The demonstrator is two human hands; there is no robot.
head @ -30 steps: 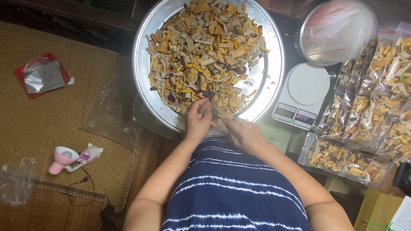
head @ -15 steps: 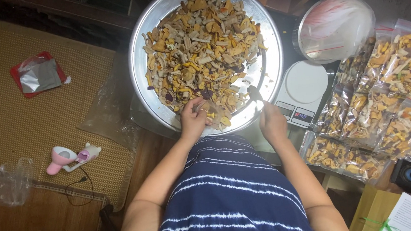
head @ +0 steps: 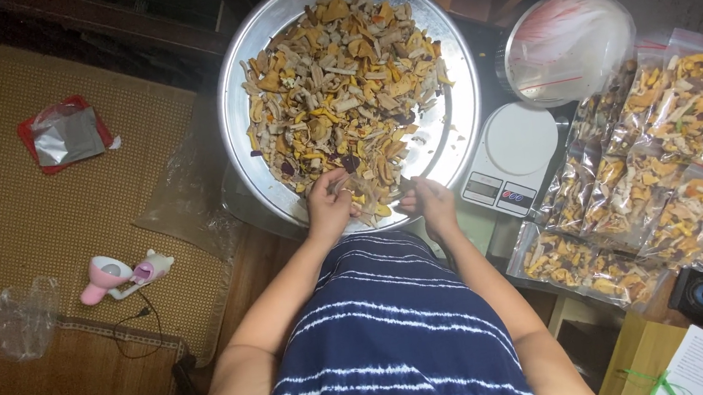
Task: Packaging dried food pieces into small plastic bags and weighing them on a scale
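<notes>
You have one big round metal tray (head: 236,114) in front of you, heaped with a single mound of dried fruit chips (head: 341,80), too many pieces to count. To your right sits one white kitchen scale (head: 511,158), with one metal bowl (head: 567,45) lined with a clear bag just beyond it. Past the scale lie filled clear packets (head: 662,162), roughly nine or ten, overlapping so the exact count is unclear. On the woven mat (head: 23,218) to your left you can see one red pouch (head: 65,136), one small pink and white device (head: 125,275) with a cord, and one crumpled clear bag (head: 25,317).

Both hands are at the near rim of the tray. Your left hand (head: 329,208) is curled loosely, fingers bent down into the chips and pinching some pieces. Your right hand (head: 430,203) is also half closed, fingertips drawn together over a few chips at the edge of the heap; what exactly it grips is hard to make out. The two hands are near each other, not touching.

The chips are a mix of yellow, orange, pale beige and a few dark purple slices, thin and irregular, piled toward the left and middle of the tray, leaving bare shiny metal on the right side
</notes>
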